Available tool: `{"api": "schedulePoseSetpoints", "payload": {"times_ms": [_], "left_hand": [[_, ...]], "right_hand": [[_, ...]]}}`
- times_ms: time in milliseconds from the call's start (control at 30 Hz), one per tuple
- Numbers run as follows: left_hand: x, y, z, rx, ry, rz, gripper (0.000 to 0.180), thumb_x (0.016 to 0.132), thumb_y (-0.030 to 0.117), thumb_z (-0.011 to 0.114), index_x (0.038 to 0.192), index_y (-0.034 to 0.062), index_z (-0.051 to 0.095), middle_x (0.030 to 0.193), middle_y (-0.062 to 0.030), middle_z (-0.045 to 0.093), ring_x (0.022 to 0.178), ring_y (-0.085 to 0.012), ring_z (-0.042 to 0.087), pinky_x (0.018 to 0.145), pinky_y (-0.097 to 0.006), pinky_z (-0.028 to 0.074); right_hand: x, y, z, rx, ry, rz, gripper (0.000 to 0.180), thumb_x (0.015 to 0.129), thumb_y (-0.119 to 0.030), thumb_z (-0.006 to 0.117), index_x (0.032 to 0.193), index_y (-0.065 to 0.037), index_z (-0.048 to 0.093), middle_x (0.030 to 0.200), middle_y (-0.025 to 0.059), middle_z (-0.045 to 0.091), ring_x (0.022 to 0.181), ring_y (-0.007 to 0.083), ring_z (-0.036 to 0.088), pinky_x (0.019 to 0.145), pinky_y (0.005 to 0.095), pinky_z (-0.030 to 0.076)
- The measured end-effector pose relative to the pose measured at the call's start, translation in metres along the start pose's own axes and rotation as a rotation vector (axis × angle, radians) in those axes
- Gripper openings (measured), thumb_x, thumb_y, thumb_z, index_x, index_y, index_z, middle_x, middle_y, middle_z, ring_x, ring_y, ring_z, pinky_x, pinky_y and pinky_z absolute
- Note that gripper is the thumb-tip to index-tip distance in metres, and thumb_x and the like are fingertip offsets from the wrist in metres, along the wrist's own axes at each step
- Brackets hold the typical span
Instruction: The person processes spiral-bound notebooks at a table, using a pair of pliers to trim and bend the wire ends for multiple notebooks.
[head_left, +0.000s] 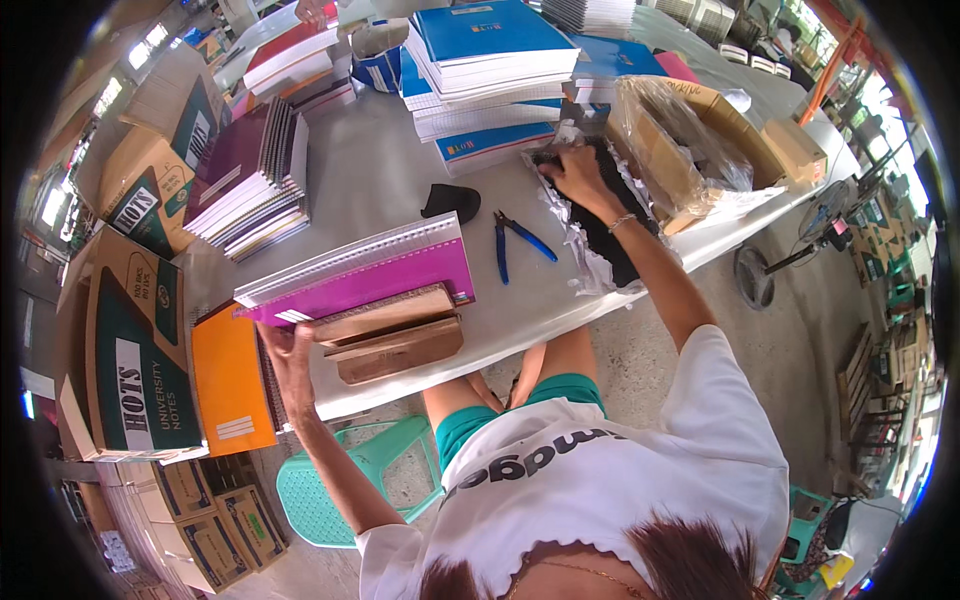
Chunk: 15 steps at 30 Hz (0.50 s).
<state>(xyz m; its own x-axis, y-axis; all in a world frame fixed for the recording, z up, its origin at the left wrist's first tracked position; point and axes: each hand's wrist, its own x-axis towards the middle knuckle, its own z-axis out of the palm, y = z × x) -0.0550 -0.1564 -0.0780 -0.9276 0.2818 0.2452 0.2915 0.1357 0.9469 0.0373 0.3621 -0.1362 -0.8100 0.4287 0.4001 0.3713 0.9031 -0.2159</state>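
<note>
My left hand [288, 357] is closed on the lower left corner of a purple notebook [370, 277]. The notebook leans upright, with a row of holes along its upper edge, against a slotted brown block [395, 340] at the table's front edge. My right hand [582, 178] reaches into a long tray of black pieces [608, 235] with ragged whitish edges. Its fingers are curled down among the contents, and what they pinch is hidden. Between the hands lie blue-handled cutting pliers [520, 245] and a small black pouch-like piece [450, 203].
Stacked blue notebooks [495, 40] stand at the back, and purple notebooks [245, 170] at the left. An orange notebook [230, 375] lies beside a green-and-brown carton [125, 350]. An open box with clear plastic [735, 125] stands right. A green stool [340, 480] is below the table.
</note>
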Motion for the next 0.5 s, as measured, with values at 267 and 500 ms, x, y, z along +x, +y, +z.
{"api": "schedulePoseSetpoints", "payload": {"times_ms": [267,500], "left_hand": [[0.018,0.058,0.030,-0.126,0.313,0.183,0.052,0.102,0.043,0.041,0.141,0.0077,0.040,0.129,-0.0094,0.045,0.119,-0.0174,0.041,0.108,-0.033,0.026],[0.025,0.072,0.052,0.144,0.523,0.248,0.063,0.099,0.053,0.041,0.143,0.0087,0.036,0.139,-0.0151,0.034,0.133,-0.0308,0.031,0.111,-0.046,0.025]], "right_hand": [[0.000,-0.025,0.020,0.171,0.058,0.033,0.021,0.081,-0.009,0.059,0.099,0.001,0.062,0.101,0.0240,0.064,0.096,0.0421,0.061,0.083,0.0500,0.050],[0.025,0.000,-0.007,0.236,-0.035,0.151,0.025,0.082,-0.008,0.055,0.101,0.002,0.069,0.100,0.0248,0.066,0.097,0.0410,0.063,0.088,0.0453,0.048]]}}
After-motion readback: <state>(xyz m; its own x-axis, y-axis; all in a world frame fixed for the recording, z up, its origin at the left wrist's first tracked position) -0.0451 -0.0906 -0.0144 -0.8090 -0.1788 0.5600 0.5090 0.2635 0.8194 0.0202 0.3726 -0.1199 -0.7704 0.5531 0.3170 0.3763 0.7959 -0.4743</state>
